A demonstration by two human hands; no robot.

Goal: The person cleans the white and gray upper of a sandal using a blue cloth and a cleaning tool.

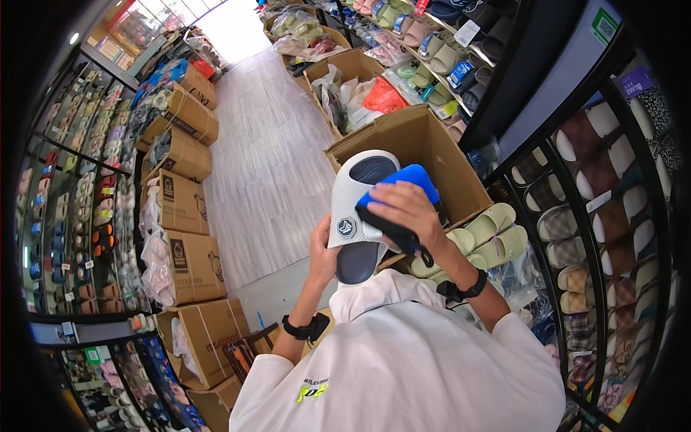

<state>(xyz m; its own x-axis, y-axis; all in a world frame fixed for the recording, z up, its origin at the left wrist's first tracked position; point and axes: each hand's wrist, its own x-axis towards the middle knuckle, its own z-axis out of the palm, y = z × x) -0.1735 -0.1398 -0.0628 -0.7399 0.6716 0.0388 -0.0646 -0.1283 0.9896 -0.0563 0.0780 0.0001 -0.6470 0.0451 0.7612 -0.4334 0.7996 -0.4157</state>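
Note:
My left hand (322,245) grips a slide slipper (351,202) by its side. The slipper has a light grey textured strap with an octagonal badge and a dark footbed. It is held up in front of my chest, at the near edge of an open cardboard box (453,167). My right hand (407,213) is closed over a blue pad (415,177) with a black band and a hanging loop. The pad overlaps the slipper's right side; whether it touches cannot be made out. Part of the slipper is hidden behind the pad and right hand.
Pale green slides (494,232) lie to the right of the box. Another carton (351,62) with bagged goods stands beyond it. Stacked cartons (189,200) line the left of the wood-look floor (259,151). Slipper racks (572,227) stand close on the right.

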